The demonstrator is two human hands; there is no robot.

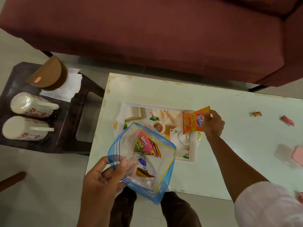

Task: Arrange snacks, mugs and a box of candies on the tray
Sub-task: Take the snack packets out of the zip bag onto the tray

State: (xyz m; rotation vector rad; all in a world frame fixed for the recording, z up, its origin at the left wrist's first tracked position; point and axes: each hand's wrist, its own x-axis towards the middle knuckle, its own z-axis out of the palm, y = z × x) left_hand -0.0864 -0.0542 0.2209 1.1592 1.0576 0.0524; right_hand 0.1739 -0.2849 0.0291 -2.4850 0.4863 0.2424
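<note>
We see the tray (192, 153), white-rimmed with a teapot print, lying flat near the table's (229, 161) left edge. The right hand (213, 124) pinches the orange Kurkure packet (193, 121) over the tray's far right corner. The left hand (101, 179) grips a clear zip bag (164, 171) holding a pink packet (145, 145) and others. On the side table (70, 125) stand two white flowered mugs, the far mug (31, 105) and the near mug (24, 128), along its left edge, and a brown round box (49, 74) at its far edge.

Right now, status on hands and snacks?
Left hand grips open zip bag, snacks inside. Right hand pinches orange Kurkure packet over right end of tray. Mugs on side stool.
</note>
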